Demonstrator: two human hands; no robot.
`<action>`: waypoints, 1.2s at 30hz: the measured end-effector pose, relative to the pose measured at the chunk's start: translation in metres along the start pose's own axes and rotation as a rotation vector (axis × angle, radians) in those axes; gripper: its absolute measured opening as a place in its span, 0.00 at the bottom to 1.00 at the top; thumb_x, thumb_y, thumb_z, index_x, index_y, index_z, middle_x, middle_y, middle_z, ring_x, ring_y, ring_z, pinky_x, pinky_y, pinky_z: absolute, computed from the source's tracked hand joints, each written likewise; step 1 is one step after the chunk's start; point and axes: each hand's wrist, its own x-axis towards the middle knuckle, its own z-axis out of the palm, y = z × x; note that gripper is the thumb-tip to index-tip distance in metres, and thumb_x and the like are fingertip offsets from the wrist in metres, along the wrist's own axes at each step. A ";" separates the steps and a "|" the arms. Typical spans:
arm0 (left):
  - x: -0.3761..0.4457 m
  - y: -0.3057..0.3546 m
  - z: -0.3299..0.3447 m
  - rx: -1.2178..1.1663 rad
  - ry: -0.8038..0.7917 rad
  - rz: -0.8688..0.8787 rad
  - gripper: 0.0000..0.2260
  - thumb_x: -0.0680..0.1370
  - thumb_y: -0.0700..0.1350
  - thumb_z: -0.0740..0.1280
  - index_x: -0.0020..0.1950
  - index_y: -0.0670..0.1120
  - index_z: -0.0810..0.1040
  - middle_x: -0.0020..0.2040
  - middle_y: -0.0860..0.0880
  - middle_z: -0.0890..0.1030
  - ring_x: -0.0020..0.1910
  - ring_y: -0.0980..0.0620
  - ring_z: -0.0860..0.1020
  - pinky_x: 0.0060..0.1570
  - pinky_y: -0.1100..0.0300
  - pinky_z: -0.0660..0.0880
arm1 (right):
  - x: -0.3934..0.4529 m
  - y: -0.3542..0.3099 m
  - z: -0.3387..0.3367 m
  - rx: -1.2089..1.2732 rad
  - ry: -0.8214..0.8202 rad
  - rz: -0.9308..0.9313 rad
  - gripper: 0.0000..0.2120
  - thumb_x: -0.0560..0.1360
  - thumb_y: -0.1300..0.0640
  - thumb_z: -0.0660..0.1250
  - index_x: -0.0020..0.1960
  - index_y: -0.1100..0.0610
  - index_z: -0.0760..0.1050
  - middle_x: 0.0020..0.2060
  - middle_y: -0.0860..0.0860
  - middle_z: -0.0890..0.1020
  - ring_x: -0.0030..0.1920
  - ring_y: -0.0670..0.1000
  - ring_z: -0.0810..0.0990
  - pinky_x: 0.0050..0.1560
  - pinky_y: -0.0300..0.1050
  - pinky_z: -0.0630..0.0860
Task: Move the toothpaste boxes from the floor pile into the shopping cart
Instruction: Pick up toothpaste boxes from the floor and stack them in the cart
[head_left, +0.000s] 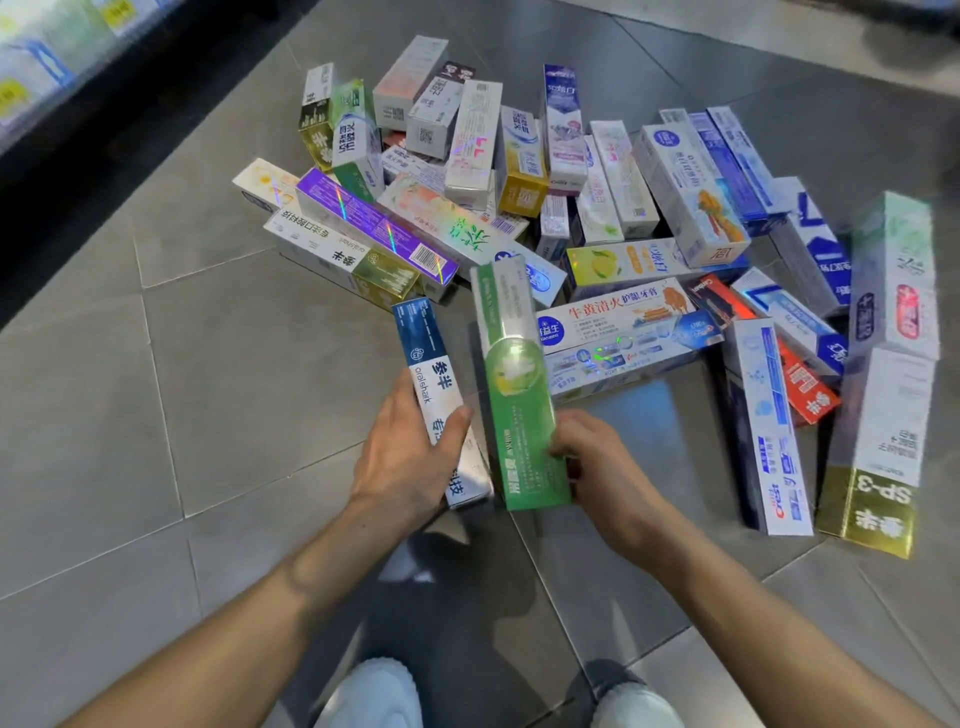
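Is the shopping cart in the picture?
No, only the floor pile of toothpaste boxes on grey tiles and two hands holding boxes show.

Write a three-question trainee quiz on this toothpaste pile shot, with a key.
1. True or false: the left hand grips the blue and white box.
2. Which hand holds the green box? A) left B) right C) neither
3. Fill in: the shopping cart is ___ in this view.

Key: 1 true. 2 B, the right hand. 3 not visible; only the floor pile on grey tiles shows.
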 end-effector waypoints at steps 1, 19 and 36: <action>0.002 0.003 0.003 -0.051 0.014 -0.039 0.23 0.78 0.61 0.67 0.68 0.53 0.68 0.59 0.50 0.77 0.58 0.47 0.76 0.58 0.51 0.73 | -0.002 -0.001 -0.002 0.136 -0.025 0.008 0.21 0.53 0.50 0.67 0.44 0.55 0.76 0.38 0.55 0.75 0.39 0.54 0.72 0.43 0.51 0.68; -0.015 0.021 -0.028 -1.040 -0.202 -0.388 0.08 0.81 0.41 0.65 0.59 0.45 0.77 0.43 0.46 0.85 0.37 0.49 0.83 0.36 0.56 0.81 | -0.013 -0.010 0.000 0.336 -0.021 -0.054 0.27 0.63 0.56 0.66 0.61 0.61 0.70 0.42 0.56 0.80 0.38 0.60 0.84 0.36 0.48 0.78; -0.089 0.236 -0.243 -1.003 -0.059 -0.094 0.30 0.66 0.46 0.76 0.67 0.47 0.74 0.54 0.46 0.86 0.50 0.46 0.85 0.49 0.50 0.81 | -0.180 -0.263 0.003 0.229 0.024 -0.108 0.17 0.76 0.55 0.71 0.63 0.56 0.73 0.51 0.62 0.84 0.41 0.58 0.85 0.45 0.56 0.81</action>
